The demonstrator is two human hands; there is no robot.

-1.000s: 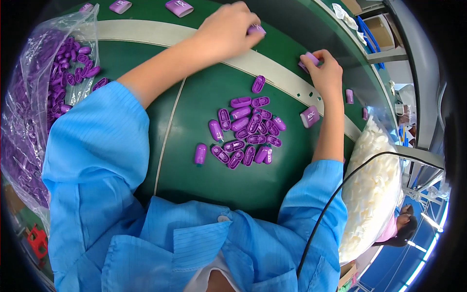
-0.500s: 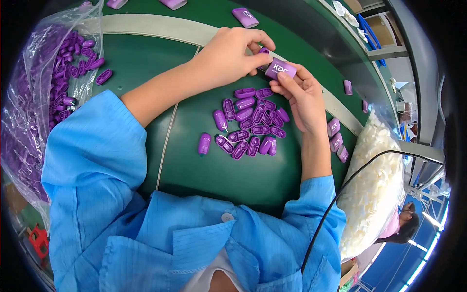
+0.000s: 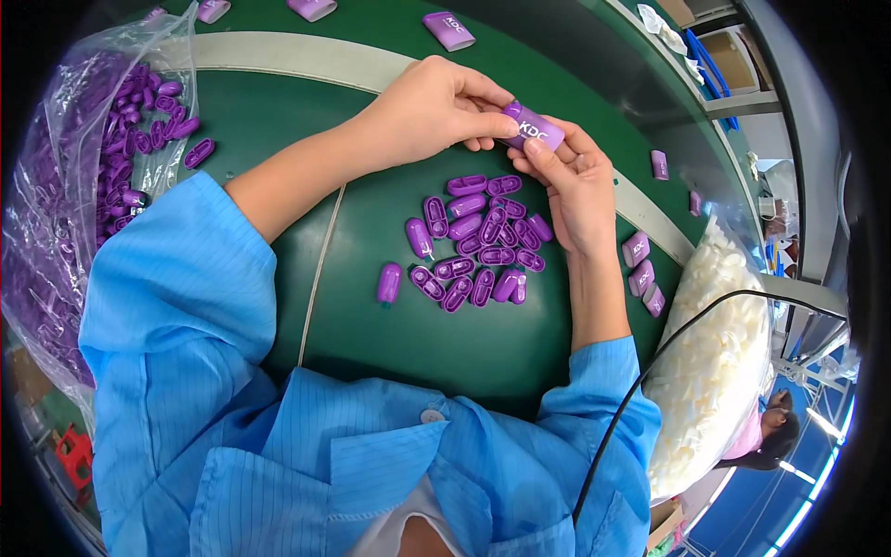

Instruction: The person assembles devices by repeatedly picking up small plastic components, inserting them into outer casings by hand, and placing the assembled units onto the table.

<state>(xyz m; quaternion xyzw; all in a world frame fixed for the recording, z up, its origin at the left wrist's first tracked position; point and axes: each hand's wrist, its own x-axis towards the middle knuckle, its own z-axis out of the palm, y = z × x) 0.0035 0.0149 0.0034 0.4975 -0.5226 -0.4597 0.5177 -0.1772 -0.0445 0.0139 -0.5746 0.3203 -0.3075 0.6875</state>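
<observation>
Both my hands meet over the green table (image 3: 371, 334). My left hand (image 3: 429, 111) and my right hand (image 3: 577, 186) grip the same purple plastic case (image 3: 533, 128), a small rounded block held between fingertips. Just below the hands lies a loose pile of several small purple oval caps (image 3: 473, 241), one cap (image 3: 389, 282) lying apart at the left. Blue sleeves cover both forearms.
A clear bag of purple caps (image 3: 83, 186) sits at the left. Finished purple cases (image 3: 641, 269) lie at the right by a pale strip (image 3: 297, 65), others (image 3: 447, 30) on the far belt. A bag of white pieces (image 3: 715, 353) stands at the right, and a black cable (image 3: 650, 371) crosses it.
A second ago my hands were apart, reaching toward the far strip. They have come together near the pile and now both hold one purple case.
</observation>
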